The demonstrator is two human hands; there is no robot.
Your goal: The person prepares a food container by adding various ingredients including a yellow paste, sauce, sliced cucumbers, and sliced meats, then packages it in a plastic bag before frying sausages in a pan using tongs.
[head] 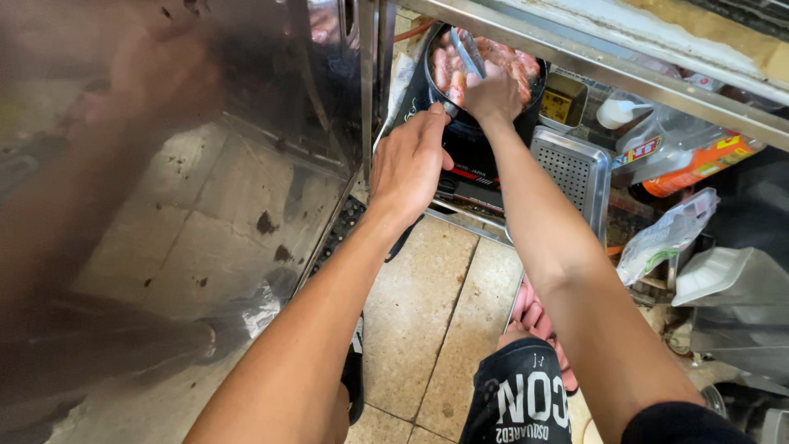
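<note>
Right hand [493, 94] fingers clamped on tongs [468, 51]

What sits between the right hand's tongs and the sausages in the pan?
Nothing visible. The right hand holds the metal tongs directly over the sausages in the dark pan, with their tips down among them. The left hand grips the pan's handle at its near rim.

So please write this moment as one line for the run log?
left hand: grips pan handle | right hand: holds metal tongs over pan | pan: full of pink sausages | perforated tray: beside pan
</note>
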